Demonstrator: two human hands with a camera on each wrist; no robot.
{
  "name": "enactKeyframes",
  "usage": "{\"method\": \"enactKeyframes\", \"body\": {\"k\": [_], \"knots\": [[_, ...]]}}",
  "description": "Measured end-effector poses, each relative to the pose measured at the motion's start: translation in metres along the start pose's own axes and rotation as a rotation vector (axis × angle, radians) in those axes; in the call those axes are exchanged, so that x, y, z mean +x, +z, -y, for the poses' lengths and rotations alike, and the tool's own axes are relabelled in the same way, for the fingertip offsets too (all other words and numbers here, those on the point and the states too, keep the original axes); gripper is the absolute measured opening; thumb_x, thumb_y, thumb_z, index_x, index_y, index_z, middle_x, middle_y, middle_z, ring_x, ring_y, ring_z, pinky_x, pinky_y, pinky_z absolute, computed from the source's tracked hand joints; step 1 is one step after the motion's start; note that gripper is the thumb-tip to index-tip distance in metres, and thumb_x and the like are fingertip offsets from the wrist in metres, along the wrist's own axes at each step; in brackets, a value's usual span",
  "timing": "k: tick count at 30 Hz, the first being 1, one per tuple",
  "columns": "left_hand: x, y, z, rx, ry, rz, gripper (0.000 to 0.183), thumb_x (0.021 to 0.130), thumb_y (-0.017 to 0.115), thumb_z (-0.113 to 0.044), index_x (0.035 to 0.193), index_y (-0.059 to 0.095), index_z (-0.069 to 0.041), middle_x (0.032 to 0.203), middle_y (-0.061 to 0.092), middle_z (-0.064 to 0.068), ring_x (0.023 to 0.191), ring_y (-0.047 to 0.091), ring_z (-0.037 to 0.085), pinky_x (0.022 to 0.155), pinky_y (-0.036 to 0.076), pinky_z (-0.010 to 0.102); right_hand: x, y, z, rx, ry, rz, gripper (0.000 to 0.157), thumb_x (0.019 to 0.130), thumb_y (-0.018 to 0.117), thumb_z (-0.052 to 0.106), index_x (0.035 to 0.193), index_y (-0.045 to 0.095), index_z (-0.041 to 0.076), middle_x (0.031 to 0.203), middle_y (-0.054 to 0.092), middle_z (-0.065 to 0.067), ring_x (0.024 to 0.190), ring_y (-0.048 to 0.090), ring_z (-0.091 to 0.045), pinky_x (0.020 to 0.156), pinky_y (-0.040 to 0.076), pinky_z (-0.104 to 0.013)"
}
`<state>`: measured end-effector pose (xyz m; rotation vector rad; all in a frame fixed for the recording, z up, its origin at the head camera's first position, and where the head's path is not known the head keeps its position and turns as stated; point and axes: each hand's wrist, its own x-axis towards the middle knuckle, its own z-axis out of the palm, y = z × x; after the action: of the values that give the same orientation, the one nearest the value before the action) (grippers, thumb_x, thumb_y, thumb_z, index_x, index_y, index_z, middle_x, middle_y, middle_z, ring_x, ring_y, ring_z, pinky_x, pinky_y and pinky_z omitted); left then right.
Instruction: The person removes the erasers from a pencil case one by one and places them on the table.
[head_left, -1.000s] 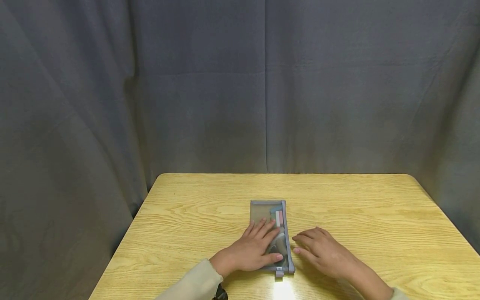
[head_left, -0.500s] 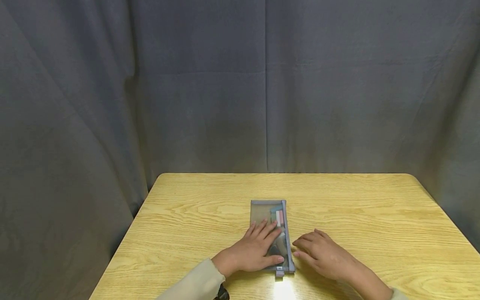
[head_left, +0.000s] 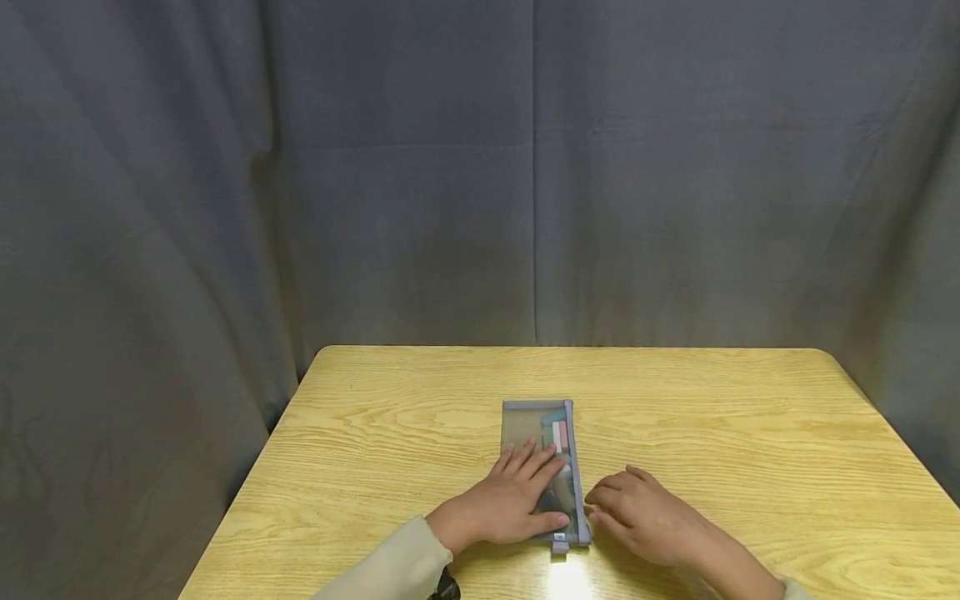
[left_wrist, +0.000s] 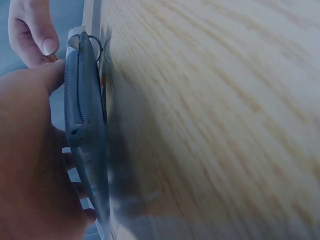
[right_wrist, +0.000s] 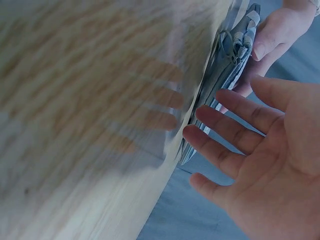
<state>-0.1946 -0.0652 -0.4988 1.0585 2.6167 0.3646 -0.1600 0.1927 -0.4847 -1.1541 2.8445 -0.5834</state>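
Observation:
A see-through mesh zip pouch (head_left: pixel 521 422) with grey-lilac edging lies flat on the table. Through the mesh show an item with white and pink bands (head_left: pixel 559 436), a blue piece and darker shapes. My left hand (head_left: pixel 498 504) rests on the pouch, fingers spread and thumb near its lower right corner. Just right of the zipper edge hovers my right hand (head_left: pixel 652 517), its fingers loosely bent and holding nothing. In the right wrist view its fingers (right_wrist: pixel 220 147) point toward the pouch's zipped side. A small tab (head_left: pixel 559 547) sticks out at the pouch's near end.
The wood-grain table (head_left: pixel 405 400) extends around the pouch on all sides, with rounded far corners. Behind it and along both sides hang dark grey curtains (head_left: pixel 405 183). Something black (head_left: pixel 446 585) shows under the left sleeve (head_left: pixel 393 562).
My right hand has slid slightly nearer to the body along the zipper edge, toward the pouch's near corner. The left hand and the pouch stay almost in place.

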Motion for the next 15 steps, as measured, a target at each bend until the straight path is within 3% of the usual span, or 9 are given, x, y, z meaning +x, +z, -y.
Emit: {"method": "enactKeyframes", "body": {"k": [15], "knots": [[0.0010,-0.0012,-0.0015,0.028,-0.008,0.002,0.082,0.101,0.033,-0.068,0.164,0.009,-0.022,0.171,0.005,0.000,0.157,0.001,0.030,0.122,0.012,0.058,-0.0025,0.0025,-0.0001,-0.007,-0.033,0.020,0.016,0.098,0.067,0.023,0.111,0.073,0.015,0.112,0.070,0.002,0.106,0.064,-0.028,0.097,0.042,-0.070]]}}
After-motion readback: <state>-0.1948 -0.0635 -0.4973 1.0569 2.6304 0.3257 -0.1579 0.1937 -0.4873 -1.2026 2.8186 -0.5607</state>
